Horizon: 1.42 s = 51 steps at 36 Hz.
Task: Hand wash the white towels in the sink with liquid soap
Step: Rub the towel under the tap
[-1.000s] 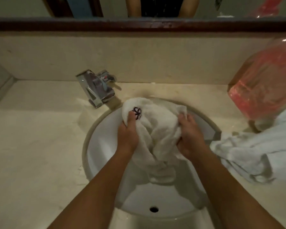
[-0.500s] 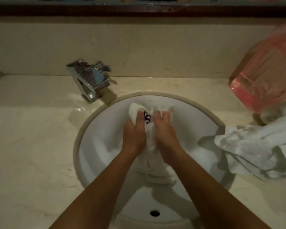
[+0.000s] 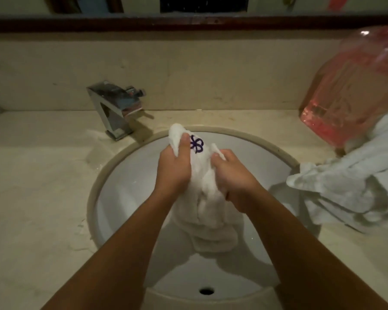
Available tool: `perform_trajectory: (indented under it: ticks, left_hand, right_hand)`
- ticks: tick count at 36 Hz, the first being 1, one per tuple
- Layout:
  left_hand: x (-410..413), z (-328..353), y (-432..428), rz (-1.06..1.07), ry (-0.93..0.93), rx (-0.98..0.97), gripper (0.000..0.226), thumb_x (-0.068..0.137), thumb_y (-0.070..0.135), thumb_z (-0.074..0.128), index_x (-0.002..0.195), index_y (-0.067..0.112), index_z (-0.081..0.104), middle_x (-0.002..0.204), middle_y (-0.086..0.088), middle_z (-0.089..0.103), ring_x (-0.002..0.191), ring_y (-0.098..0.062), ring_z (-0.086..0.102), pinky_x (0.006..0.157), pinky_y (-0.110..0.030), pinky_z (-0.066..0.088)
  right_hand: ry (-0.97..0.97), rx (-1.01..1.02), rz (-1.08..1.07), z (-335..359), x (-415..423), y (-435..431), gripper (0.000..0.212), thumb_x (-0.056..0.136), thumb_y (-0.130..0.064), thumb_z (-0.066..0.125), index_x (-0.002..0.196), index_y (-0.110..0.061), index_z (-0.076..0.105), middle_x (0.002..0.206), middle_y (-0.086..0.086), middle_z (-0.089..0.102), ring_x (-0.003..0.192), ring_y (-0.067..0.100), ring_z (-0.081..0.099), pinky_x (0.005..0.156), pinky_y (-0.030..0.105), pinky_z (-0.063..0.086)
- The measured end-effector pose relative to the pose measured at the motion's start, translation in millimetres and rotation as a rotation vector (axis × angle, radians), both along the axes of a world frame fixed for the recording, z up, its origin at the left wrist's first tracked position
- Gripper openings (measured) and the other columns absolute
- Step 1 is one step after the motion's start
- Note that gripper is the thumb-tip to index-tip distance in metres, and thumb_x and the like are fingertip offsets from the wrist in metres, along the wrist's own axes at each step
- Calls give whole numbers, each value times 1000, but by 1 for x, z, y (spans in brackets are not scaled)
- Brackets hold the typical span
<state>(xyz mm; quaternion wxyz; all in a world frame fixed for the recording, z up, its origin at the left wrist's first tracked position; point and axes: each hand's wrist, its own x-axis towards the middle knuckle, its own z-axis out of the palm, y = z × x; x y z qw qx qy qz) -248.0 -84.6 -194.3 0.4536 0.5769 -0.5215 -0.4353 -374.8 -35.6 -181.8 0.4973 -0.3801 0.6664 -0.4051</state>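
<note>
A white towel [image 3: 207, 211] with a dark blue embroidered flower hangs bunched over the round white sink [image 3: 126, 189]. My left hand [image 3: 175, 168] grips its upper left part beside the flower, thumb on the cloth. My right hand [image 3: 233, 175] grips the bunched cloth just to the right, slightly lower. The towel's lower folds droop into the bowl above the drain [image 3: 206, 290]. A second white towel [image 3: 345, 189] lies crumpled on the counter at the right. No soap bottle can be made out.
A chrome faucet [image 3: 117, 108] stands at the back left of the sink, with wet patches on the beige counter [image 3: 31, 186] beside it. A pink translucent plastic bag [image 3: 354, 90] sits at the right against the wall. A dark-framed mirror runs along the top.
My hands first came together on the spread towel, bunching it. Since then my left hand has slid up toward the flower and my right has dropped lower, with the towel rubbed between them.
</note>
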Motion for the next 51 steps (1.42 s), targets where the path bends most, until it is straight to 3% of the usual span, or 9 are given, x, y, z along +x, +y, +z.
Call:
perform_trajectory:
  ticks: [5, 12, 16, 24, 28, 33, 36, 47, 51]
  left_hand:
    - [9, 9, 4, 5, -89, -109, 56, 108, 62, 38, 103, 17, 71, 88, 8, 70, 83, -7, 66, 66, -26, 47]
    - [25, 16, 17, -123, -409, -165, 52, 110, 63, 29, 103, 20, 57, 93, 0, 59, 91, -21, 54, 84, -31, 39]
    - [35, 11, 23, -143, -320, -85, 67, 108, 67, 28, 105, 12, 66, 108, -9, 70, 94, -25, 62, 82, -34, 44]
    - [22, 22, 26, -127, 27, -95, 48, 108, 61, 43, 102, 20, 66, 96, 4, 71, 95, -19, 69, 80, -33, 52]
    - [3, 21, 31, -174, 16, -170, 51, 106, 59, 49, 107, 15, 76, 92, 3, 76, 86, -10, 72, 64, -23, 51]
    - [1, 27, 24, -83, 30, -217, 50, 107, 56, 50, 90, 15, 74, 90, -5, 77, 90, -25, 74, 80, -37, 57]
    - [11, 28, 18, -85, 24, -211, 49, 108, 55, 49, 87, 17, 73, 89, -5, 77, 89, -24, 73, 82, -40, 57]
    - [18, 29, 17, -104, 24, -225, 52, 108, 54, 49, 79, 16, 69, 80, -1, 74, 83, -23, 72, 70, -35, 52]
    - [-1, 27, 33, -268, 62, -243, 44, 108, 51, 52, 89, 20, 75, 89, 1, 79, 87, -15, 75, 81, -35, 59]
  right_hand:
    - [-21, -12, 2, -2, -7, 3, 33, 106, -33, 55, 138, -33, 45, 122, 4, 66, 105, 27, 69, 79, 41, 59]
    - [156, -342, -165, 4, -10, 9, 15, 107, -17, 55, 119, -25, 55, 108, 7, 68, 90, 24, 66, 72, 35, 51]
    - [281, -400, -233, 8, -1, 15, 13, 108, -12, 51, 107, -23, 57, 91, -2, 61, 80, 15, 53, 62, 31, 38]
    - [-55, -374, -89, 22, 42, 24, 15, 105, -34, 59, 112, -21, 58, 100, 2, 67, 88, 18, 66, 76, 37, 52]
    - [88, -387, -175, 27, 42, 17, 34, 110, -50, 46, 129, -21, 50, 114, 4, 67, 109, 24, 67, 99, 47, 56]
    - [-8, -396, -201, 26, 46, 21, 35, 115, -44, 39, 136, -18, 49, 110, 6, 67, 100, 20, 67, 89, 39, 56]
    - [-57, -390, -144, 19, 52, 21, 36, 114, -47, 40, 136, -21, 50, 118, 8, 69, 112, 27, 69, 104, 51, 56]
    - [-148, -416, -181, 18, 52, 13, 30, 109, -46, 49, 124, -22, 60, 120, 8, 73, 114, 25, 72, 106, 52, 56]
    - [-132, -444, -301, 31, 39, 7, 29, 111, -39, 49, 126, -16, 58, 112, 7, 71, 104, 23, 71, 86, 39, 60]
